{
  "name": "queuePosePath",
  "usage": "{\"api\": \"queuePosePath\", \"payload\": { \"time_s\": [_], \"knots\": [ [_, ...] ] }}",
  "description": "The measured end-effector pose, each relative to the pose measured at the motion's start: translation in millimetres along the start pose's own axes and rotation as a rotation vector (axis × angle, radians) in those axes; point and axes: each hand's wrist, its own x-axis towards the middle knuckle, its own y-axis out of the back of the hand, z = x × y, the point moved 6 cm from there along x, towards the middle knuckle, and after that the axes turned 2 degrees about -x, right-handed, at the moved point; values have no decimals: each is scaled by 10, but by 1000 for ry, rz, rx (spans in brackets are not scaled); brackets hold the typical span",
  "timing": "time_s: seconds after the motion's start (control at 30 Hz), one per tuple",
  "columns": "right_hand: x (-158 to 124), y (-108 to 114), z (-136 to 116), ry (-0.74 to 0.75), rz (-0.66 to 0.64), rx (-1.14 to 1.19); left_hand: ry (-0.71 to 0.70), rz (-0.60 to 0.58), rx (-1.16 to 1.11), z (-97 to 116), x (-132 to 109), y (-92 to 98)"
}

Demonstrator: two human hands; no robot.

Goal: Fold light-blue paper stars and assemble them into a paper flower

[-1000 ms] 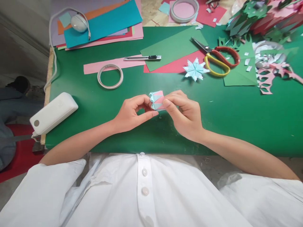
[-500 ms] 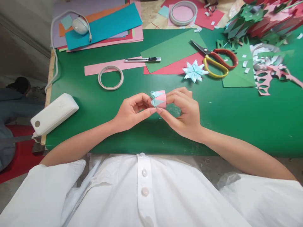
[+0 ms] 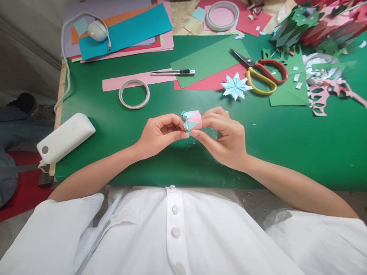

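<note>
Between my two hands is a small paper flower [image 3: 193, 120], a pink rolled tube with pale blue pointed petals at its left end. My left hand [image 3: 160, 136] pinches the blue petal end with thumb and fingertips. The thumb and fingers of my right hand [image 3: 225, 139] grip the pink end, some fingertips hidden behind it or inside it. Beyond the hands, a pale blue folded paper star [image 3: 236, 87] lies by scissors [image 3: 262, 84] with red and yellow handles. A roll of tape [image 3: 134, 105] rests up and left of my left hand.
A craft knife [image 3: 173, 72] lies across a pink strip [image 3: 123, 82] and green paper [image 3: 212, 59]. Coloured sheets [image 3: 129, 30] are stacked back left; a white power bank [image 3: 65, 138] sits at the left edge. Paper scraps [image 3: 321, 91] and green and pink paper flowers [image 3: 318, 26] crowd the right.
The paper flower has turned slightly in my fingers, and its pink end has shifted a little right. My right hand has moved slightly right; both hands still hold the flower.
</note>
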Motion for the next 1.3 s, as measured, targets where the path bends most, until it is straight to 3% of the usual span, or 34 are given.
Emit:
{"api": "queuePosePath", "payload": {
  "time_s": [0.43,0.63,0.87,1.1,1.3],
  "knots": [
    [20,-17,45,-25,-12,-50,37,-8,-19,-21,19,12],
    [18,11,41,-45,23,-40,-14,-90,-33,-29,29,-33],
    [18,-6,35,-58,-59,29,-25,-46,-3,-21,10,-34],
    [17,30,-3,47,63,-86,-26,-30,-52,5,13,-32],
    [35,7,16,139,33,-235,11,-45,-76,-14,11,-37]
  ]
}}
